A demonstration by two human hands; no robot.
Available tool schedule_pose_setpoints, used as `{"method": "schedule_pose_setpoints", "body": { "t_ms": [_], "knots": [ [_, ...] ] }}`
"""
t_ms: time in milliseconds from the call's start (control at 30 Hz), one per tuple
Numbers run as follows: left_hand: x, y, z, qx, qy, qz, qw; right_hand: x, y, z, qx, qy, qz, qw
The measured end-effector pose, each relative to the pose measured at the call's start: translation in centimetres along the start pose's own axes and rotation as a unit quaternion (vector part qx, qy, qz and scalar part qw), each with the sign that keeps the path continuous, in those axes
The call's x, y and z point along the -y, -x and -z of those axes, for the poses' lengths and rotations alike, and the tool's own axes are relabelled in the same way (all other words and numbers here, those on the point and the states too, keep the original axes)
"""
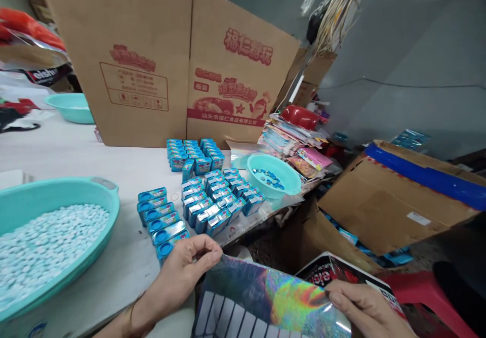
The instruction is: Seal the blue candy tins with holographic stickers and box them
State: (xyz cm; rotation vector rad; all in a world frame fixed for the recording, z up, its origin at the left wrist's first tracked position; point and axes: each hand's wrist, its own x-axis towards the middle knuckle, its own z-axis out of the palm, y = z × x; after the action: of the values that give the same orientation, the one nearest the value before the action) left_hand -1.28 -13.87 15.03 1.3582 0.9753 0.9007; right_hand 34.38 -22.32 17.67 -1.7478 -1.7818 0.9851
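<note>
My left hand [186,267] pinches the upper left corner of a shiny holographic sticker sheet [261,292] between thumb and fingers. My right hand [368,307] grips its right edge, so the sheet is stretched between both hands in front of the table edge. A row of white strips runs along the sheet's lower part, cut off by the frame. Just beyond my left hand stands a row of small blue tins [163,221]. More blue tins [220,196] stand in tight rows farther along the table, with another block [195,153] behind them.
A large turquoise basin [110,211] of pale blue tablets sits at left. A smaller turquoise bowl [292,176] holds small blue pieces. Tall cardboard [152,24] stands at the back. On the right are an open carton [398,216] and a red stool [421,290].
</note>
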Motion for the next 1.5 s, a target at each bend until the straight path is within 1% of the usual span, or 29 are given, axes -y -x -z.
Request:
{"method": "schedule_pose_setpoints", "body": {
  "t_ms": [100, 233, 300, 333, 367, 400, 467, 500, 533, 600, 633, 700, 800, 933, 1033, 1133, 1200, 1267, 1367, 1433, 1500],
  "knots": [
    [0.7, -0.1, -0.4, 0.033, 0.098, 0.022, 0.994, -0.1, -0.8, -0.3, 0.013, -0.018, 0.007, 1.000],
    [2.1, 0.2, -1.4, 0.095, 0.194, 0.115, 0.970, -0.8, -2.2, -0.7, 0.035, -0.036, 0.020, 0.999],
    [2.9, 0.2, -2.1, 0.096, 0.235, 0.167, 0.953, -1.3, -2.9, -1.0, 0.037, -0.008, 0.025, 0.999],
    [3.2, 0.1, -2.4, 0.084, 0.259, 0.189, 0.943, -1.5, -3.2, -1.3, 0.014, 0.024, 0.037, 0.999],
    [3.5, 0.0, -2.7, 0.068, 0.285, 0.208, 0.933, -1.4, -3.5, -1.6, -0.031, 0.068, 0.059, 0.995],
    [3.7, -0.1, -2.9, 0.050, 0.308, 0.224, 0.923, -1.2, -3.7, -2.2, -0.096, 0.120, 0.089, 0.984],
    [4.0, -0.4, -3.2, 0.032, 0.341, 0.236, 0.909, 0.1, -4.2, -3.8, -0.221, 0.205, 0.164, 0.939],
    [4.1, -0.6, -3.4, 0.036, 0.350, 0.234, 0.906, 1.1, -4.4, -4.8, -0.255, 0.228, 0.204, 0.917],
    [4.2, -0.7, -3.4, 0.046, 0.358, 0.225, 0.905, 2.3, -4.6, -6.0, -0.252, 0.233, 0.239, 0.908],
    [4.1, -0.8, -3.5, 0.064, 0.374, 0.200, 0.903, 4.7, -5.1, -8.5, -0.196, 0.215, 0.309, 0.905],
    [4.0, -0.8, -3.6, 0.066, 0.381, 0.190, 0.902, 5.7, -5.5, -9.7, -0.173, 0.215, 0.328, 0.904],
    [3.9, -0.8, -3.5, 0.050, 0.390, 0.180, 0.902, 7.1, -6.4, -11.6, -0.155, 0.218, 0.341, 0.901],
    [3.8, -0.7, -3.2, 0.023, 0.393, 0.205, 0.896, 7.6, -7.3, -13.0, -0.168, 0.225, 0.355, 0.891],
    [4.1, -0.7, -2.6, 0.038, 0.406, 0.259, 0.876, 7.3, -7.6, -13.4, -0.188, 0.244, 0.414, 0.857],
    [4.2, -0.7, -2.3, 0.040, 0.413, 0.263, 0.871, 7.5, -7.5, -13.5, -0.196, 0.245, 0.423, 0.850],
    [4.2, -0.8, -2.1, 0.034, 0.403, 0.251, 0.880, 7.8, -7.8, -13.9, -0.207, 0.226, 0.409, 0.860],
    [4.4, -0.7, -1.9, 0.025, 0.383, 0.240, 0.892, 8.1, -7.9, -14.5, -0.217, 0.213, 0.403, 0.863],
    [5.0, -0.4, -1.5, 0.003, 0.361, 0.217, 0.907, 8.4, -7.9, -15.2, -0.224, 0.193, 0.408, 0.864],
    [6.4, 0.6, -0.9, -0.012, 0.343, 0.175, 0.923, 9.3, -7.1, -15.7, -0.208, 0.129, 0.415, 0.876],
    [7.2, 1.4, -0.4, -0.004, 0.345, 0.172, 0.923, 10.2, -6.3, -15.4, -0.182, 0.068, 0.404, 0.894],
    [7.2, 2.0, 0.1, 0.002, 0.348, 0.170, 0.922, 11.3, -5.8, -14.6, -0.169, 0.006, 0.378, 0.910]
  ]
}}
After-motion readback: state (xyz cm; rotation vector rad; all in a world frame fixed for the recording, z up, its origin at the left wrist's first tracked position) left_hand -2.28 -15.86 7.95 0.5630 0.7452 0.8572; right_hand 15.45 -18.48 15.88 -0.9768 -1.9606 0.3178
